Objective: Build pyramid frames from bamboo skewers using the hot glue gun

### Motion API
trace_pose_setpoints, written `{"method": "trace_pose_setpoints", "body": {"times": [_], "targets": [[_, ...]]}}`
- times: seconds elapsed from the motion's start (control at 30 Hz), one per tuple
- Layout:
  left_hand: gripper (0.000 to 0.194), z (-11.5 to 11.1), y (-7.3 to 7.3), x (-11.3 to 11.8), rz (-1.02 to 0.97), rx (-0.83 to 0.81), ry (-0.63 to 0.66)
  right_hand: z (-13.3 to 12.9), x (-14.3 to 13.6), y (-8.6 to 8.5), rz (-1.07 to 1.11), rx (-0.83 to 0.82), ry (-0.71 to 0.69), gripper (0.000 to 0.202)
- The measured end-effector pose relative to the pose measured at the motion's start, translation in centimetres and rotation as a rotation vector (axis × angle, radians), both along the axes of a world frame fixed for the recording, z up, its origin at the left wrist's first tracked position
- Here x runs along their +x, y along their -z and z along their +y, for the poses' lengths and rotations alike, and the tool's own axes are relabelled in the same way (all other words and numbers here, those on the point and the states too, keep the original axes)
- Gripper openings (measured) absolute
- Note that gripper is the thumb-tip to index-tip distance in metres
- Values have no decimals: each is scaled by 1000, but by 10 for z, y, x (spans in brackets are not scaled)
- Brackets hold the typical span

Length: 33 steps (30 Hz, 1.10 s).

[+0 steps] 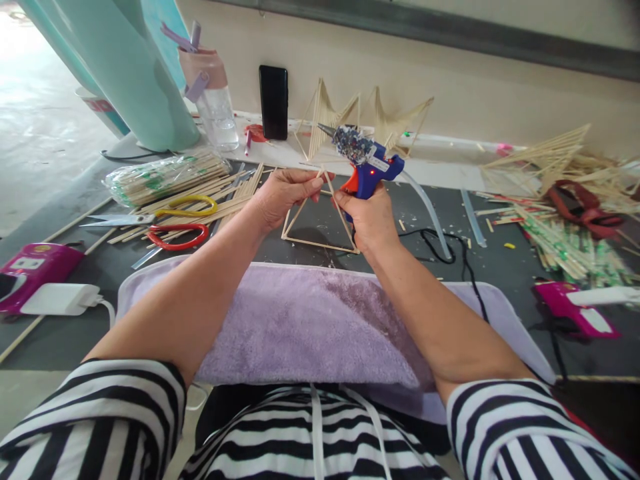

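Observation:
My right hand (369,210) is wrapped round the handle of a blue hot glue gun (373,175) with an orange trigger. A red light glows on its side, and its nozzle, crusted with bits, points up and left. My left hand (287,193) pinches the top of a frame of thin wooden sticks (320,245), where the sticks meet. The frame's base rests on the dark table (260,248). The right hand's fingertips are close to the frame's right side; whether they touch it I cannot tell.
Yellow-and-red-handled scissors (183,207) lie left beside bagged sticks (160,177). A phone (273,102), a water bottle (216,100) and finished stick shapes (400,120) stand along the wall. Loose sticks (565,240) and a pink power strip (575,310) are right. A purple towel (300,320) covers the front edge.

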<state>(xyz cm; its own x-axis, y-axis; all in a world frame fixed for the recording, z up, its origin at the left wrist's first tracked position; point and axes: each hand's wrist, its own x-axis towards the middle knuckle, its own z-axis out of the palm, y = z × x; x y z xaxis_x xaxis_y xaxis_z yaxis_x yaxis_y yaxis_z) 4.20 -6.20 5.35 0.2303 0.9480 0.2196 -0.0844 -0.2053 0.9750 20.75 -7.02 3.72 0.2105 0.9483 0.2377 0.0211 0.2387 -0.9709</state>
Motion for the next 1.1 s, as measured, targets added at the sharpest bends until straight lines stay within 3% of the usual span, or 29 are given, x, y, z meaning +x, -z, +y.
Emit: {"method": "trace_pose_setpoints", "body": {"times": [0.57,0.8,1.1], "targets": [[22,-3,-1,3,5,-37,-63,5,5,8,-109,86,-33,36],[34,-3,-1,1,44,-2,-41,8,8,13,-132,146,-36,37],[33,-2,-1,1,3,-40,-43,9,9,14,-159,167,-33,37]]}}
